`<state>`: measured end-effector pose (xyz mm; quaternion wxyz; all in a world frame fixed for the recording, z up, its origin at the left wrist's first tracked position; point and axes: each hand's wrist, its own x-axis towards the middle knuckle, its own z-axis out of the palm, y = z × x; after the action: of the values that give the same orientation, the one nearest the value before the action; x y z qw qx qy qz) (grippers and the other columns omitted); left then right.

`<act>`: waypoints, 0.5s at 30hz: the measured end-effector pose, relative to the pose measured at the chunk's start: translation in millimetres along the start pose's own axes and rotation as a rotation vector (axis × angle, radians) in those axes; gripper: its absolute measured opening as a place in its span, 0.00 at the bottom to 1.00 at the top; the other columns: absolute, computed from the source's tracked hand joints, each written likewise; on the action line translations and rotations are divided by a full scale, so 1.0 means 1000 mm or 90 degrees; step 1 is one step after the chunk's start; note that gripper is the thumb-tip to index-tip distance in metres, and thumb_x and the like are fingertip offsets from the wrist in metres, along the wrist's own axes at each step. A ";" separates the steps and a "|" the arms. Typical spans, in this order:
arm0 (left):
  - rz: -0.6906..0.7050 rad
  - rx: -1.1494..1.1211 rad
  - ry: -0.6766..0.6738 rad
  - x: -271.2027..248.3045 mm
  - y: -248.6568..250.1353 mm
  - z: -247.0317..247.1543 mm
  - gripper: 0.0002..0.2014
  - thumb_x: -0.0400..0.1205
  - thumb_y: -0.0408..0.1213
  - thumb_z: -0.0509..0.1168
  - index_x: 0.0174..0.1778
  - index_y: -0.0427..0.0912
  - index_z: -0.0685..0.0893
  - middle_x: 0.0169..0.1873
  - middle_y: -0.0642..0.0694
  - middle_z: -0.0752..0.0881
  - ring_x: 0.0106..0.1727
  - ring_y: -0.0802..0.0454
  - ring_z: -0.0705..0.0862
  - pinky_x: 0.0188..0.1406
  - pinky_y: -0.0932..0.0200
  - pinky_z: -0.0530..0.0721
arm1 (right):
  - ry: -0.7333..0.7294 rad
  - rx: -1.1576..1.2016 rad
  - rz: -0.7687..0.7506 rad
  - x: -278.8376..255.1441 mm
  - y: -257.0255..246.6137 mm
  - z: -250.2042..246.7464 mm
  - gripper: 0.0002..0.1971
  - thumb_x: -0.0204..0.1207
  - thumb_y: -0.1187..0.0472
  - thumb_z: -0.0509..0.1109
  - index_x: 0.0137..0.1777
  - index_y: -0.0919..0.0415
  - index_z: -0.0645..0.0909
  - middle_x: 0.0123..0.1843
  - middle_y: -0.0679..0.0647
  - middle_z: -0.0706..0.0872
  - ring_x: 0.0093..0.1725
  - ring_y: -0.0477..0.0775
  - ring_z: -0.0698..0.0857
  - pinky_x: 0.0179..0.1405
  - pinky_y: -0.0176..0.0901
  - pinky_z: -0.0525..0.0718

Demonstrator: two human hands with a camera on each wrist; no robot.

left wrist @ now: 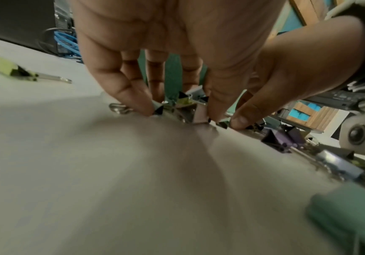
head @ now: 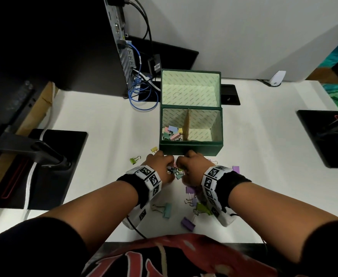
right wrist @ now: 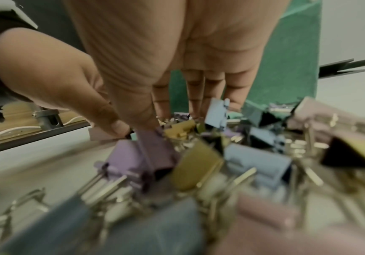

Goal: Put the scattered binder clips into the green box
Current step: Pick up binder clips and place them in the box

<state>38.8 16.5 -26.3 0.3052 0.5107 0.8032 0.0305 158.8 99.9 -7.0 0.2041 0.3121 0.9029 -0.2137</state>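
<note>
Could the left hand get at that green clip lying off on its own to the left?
Probably yes. The lime-green clip lies alone on bare white table, just left of the left hand, nothing between them. But that hand's fingers are gathering a cluster of clips right now.

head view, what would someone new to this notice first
Two bare hands, the left hand and the right hand, meet over a heap of pastel metal binder clips on the white table, fingers curled around them. Just beyond stands the open dark green box, with clips piled in its left compartment. More clips, such as a purple one, lie scattered nearer the person.
</note>
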 end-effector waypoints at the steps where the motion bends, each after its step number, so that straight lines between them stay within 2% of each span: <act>1: -0.003 -0.012 0.007 0.001 -0.001 0.000 0.13 0.71 0.48 0.69 0.47 0.48 0.78 0.51 0.41 0.75 0.55 0.39 0.77 0.49 0.53 0.76 | -0.002 -0.003 0.001 0.000 0.000 0.000 0.19 0.68 0.63 0.69 0.59 0.54 0.75 0.62 0.61 0.73 0.64 0.64 0.74 0.55 0.48 0.78; 3: -0.010 -0.037 0.017 0.003 -0.002 0.000 0.11 0.71 0.50 0.69 0.38 0.49 0.75 0.46 0.44 0.75 0.50 0.41 0.78 0.44 0.56 0.75 | -0.002 -0.014 0.003 0.000 -0.001 -0.001 0.16 0.68 0.63 0.68 0.57 0.55 0.74 0.61 0.61 0.73 0.63 0.64 0.74 0.53 0.48 0.78; 5: -0.015 -0.059 0.025 0.004 -0.002 0.000 0.12 0.70 0.50 0.69 0.38 0.49 0.75 0.45 0.45 0.75 0.50 0.40 0.79 0.42 0.57 0.72 | 0.001 -0.021 0.002 0.001 -0.001 -0.001 0.18 0.69 0.63 0.68 0.59 0.53 0.73 0.61 0.61 0.74 0.64 0.64 0.74 0.53 0.48 0.77; 8: -0.012 -0.075 0.027 0.003 0.002 -0.001 0.19 0.67 0.51 0.72 0.48 0.50 0.74 0.50 0.43 0.77 0.55 0.41 0.79 0.48 0.54 0.78 | 0.016 -0.024 -0.002 0.000 -0.004 -0.001 0.23 0.69 0.62 0.69 0.64 0.50 0.70 0.61 0.59 0.76 0.64 0.63 0.75 0.54 0.49 0.78; 11: -0.004 -0.065 0.031 0.002 0.008 -0.001 0.28 0.67 0.48 0.73 0.60 0.51 0.71 0.58 0.41 0.78 0.60 0.40 0.78 0.58 0.48 0.81 | 0.038 -0.005 -0.001 0.001 -0.006 0.000 0.25 0.68 0.62 0.70 0.64 0.55 0.67 0.62 0.61 0.78 0.62 0.64 0.79 0.53 0.47 0.79; 13: 0.004 -0.059 0.032 0.003 0.010 -0.001 0.30 0.69 0.46 0.71 0.66 0.51 0.70 0.62 0.40 0.77 0.62 0.38 0.78 0.62 0.47 0.80 | 0.037 0.019 0.007 0.002 -0.007 -0.001 0.28 0.68 0.62 0.72 0.67 0.57 0.66 0.63 0.62 0.78 0.62 0.64 0.80 0.55 0.47 0.79; 15: 0.004 -0.057 0.026 0.005 0.012 -0.002 0.28 0.71 0.44 0.70 0.67 0.49 0.71 0.63 0.38 0.77 0.63 0.37 0.79 0.63 0.48 0.80 | 0.028 0.027 0.003 0.002 -0.006 -0.002 0.30 0.68 0.61 0.72 0.70 0.56 0.66 0.65 0.61 0.78 0.63 0.63 0.80 0.58 0.47 0.79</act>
<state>45.6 27.3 -22.4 0.3112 0.4984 0.8054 0.0779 152.9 97.5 -4.4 0.1776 0.3231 0.9018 -0.2254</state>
